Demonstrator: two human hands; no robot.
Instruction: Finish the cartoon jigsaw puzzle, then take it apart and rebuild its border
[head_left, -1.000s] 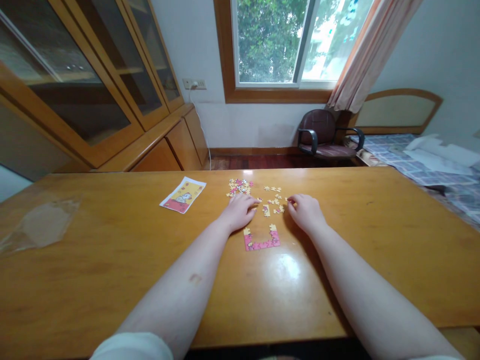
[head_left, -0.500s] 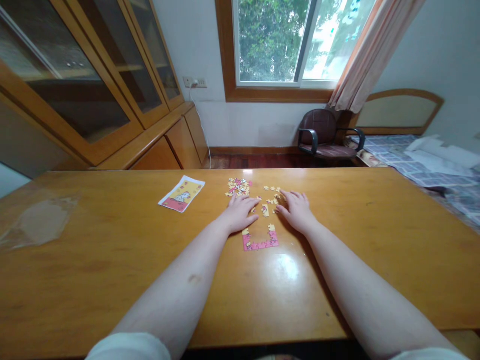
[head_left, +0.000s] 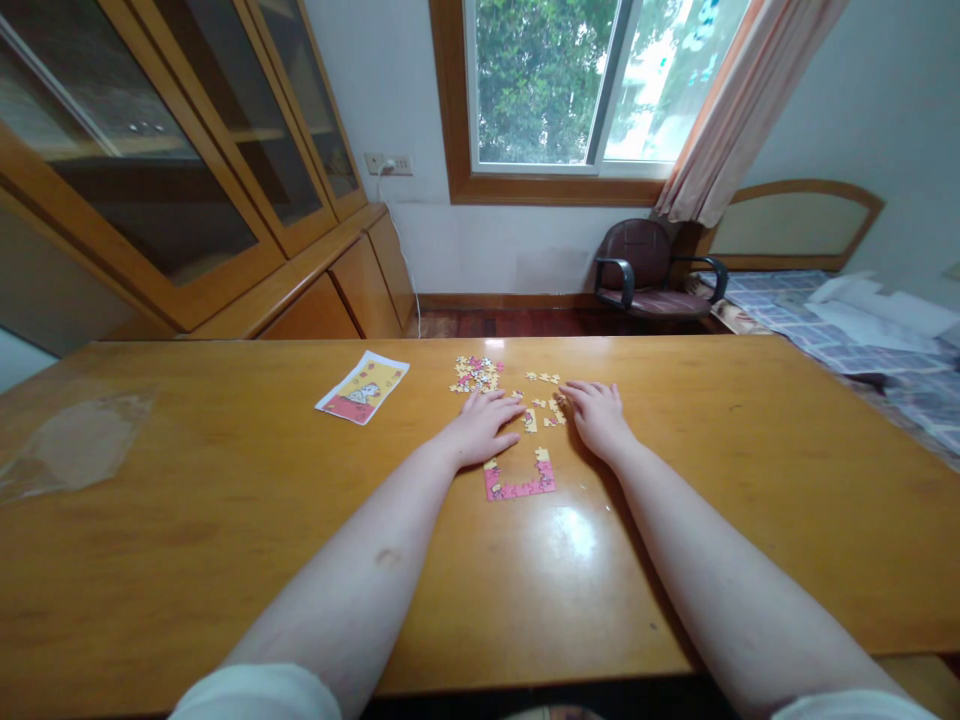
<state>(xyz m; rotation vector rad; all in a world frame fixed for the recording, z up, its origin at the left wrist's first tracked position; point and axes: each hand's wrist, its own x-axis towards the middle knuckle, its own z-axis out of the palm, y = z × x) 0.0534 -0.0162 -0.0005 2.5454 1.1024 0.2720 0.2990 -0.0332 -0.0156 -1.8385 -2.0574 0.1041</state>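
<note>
My left hand (head_left: 484,428) lies palm down on the table, fingers stretched out and thumb apart, beside a few loose yellow puzzle pieces. My right hand (head_left: 598,415) is to the right of the small yellow puzzle pieces (head_left: 556,406), its fingers spread and its fingertips at the nearest piece. Between the hands lies a joined yellow piece with a figure on it (head_left: 530,420). Nearer to me is a U-shaped pink and yellow puzzle border (head_left: 520,491), its left side partly behind my left hand. A heap of mixed puzzle pieces (head_left: 477,374) lies beyond my left hand.
A picture card (head_left: 364,388) with a white animal on yellow and pink lies left of the heap. A clear plastic bag (head_left: 75,440) rests at the table's left. Beyond the table (head_left: 337,620) stand a glass-door cabinet (head_left: 300,260), an armchair (head_left: 645,265) and a bed (head_left: 810,300).
My right thumb has drawn back from the loose pieces, uncovering some yellow ones near it. My left hand has barely moved, and the border lies as before.
</note>
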